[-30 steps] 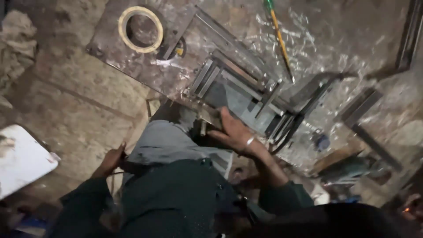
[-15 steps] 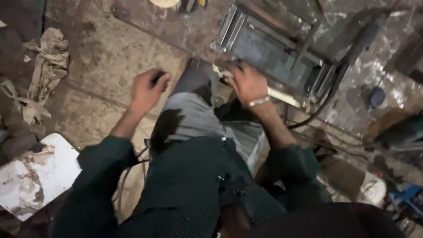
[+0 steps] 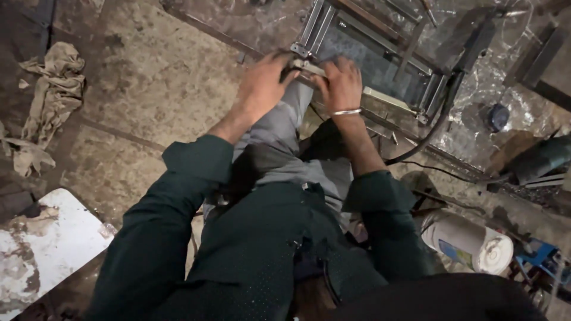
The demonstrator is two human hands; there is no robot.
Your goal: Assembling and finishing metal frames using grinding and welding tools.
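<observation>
Both hands are laid on the near edge of a metal frame (image 3: pixel 380 65) lying on the floor (image 3: pixel 148 89): the left hand (image 3: pixel 262 86) is curled over its corner, the right hand (image 3: pixel 340 83) pressed flat beside it. A crumpled rag (image 3: pixel 50 95) is seen far left, a white roll (image 3: pixel 470 241) at right.

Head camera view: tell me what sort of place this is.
Probably a metalworking shop floor: a metal frame lies on the stained concrete floor, with a black cable and a dirty rag nearby.
</observation>
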